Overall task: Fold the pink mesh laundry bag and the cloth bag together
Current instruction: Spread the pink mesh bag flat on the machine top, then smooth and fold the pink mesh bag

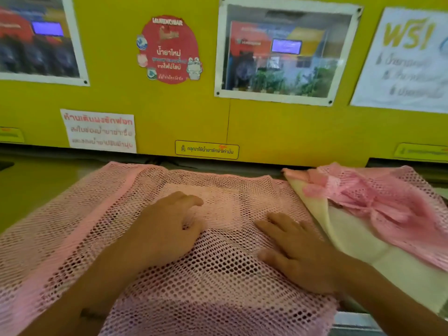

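Observation:
A large pink mesh laundry bag lies spread flat across the counter in front of me. My left hand rests palm down on its middle with the fingers slightly curled. My right hand presses flat on the mesh just to the right, fingers apart. Neither hand grips anything. To the right lies a cream cloth bag, partly under the mesh bag's right edge. A second crumpled pink mesh piece sits on top of the cloth bag.
A yellow wall panel rises right behind the counter, covered with posters, a red round sticker and paper notices. A dark gap runs along the wall's base. Bare counter shows at the far left.

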`<action>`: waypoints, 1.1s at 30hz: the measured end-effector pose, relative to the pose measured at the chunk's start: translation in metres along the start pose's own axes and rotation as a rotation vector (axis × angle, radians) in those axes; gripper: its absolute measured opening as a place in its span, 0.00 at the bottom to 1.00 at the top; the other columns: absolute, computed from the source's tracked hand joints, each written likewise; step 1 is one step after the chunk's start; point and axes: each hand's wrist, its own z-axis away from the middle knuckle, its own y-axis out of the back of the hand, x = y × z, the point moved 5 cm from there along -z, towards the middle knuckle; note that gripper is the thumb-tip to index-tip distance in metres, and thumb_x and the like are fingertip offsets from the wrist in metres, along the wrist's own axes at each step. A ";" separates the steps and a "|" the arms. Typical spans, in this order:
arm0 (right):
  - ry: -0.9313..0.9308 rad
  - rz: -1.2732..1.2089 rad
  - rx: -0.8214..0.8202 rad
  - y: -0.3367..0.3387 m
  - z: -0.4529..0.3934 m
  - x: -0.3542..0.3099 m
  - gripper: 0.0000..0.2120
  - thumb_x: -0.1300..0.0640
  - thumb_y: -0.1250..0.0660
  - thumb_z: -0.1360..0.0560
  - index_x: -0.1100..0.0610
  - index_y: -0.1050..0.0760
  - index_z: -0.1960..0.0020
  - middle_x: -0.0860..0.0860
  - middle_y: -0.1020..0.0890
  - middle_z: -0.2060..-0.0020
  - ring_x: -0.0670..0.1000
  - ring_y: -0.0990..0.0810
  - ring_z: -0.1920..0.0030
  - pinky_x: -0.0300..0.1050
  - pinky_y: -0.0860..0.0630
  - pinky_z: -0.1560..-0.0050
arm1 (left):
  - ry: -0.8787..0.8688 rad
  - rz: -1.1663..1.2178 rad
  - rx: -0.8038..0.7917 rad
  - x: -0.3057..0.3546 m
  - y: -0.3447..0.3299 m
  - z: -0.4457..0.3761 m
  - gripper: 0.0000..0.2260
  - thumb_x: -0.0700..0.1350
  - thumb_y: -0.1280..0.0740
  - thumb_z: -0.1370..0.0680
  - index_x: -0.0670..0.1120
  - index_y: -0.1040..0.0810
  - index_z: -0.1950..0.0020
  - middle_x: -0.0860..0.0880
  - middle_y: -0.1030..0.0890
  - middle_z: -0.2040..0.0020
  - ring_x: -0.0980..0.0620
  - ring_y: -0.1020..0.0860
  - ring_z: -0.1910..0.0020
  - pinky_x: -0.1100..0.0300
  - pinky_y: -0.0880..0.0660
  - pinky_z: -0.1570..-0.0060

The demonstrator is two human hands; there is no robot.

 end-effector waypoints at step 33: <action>-0.047 0.037 0.497 0.171 0.001 0.215 0.04 0.54 0.38 0.25 0.53 0.29 0.57 0.52 0.20 0.57 0.59 0.21 0.53 0.49 0.32 0.60 | 0.086 0.130 0.682 0.159 0.063 -0.069 0.12 0.40 0.40 0.19 0.52 0.19 0.54 0.49 0.22 0.52 0.44 0.20 0.60 0.55 0.25 0.60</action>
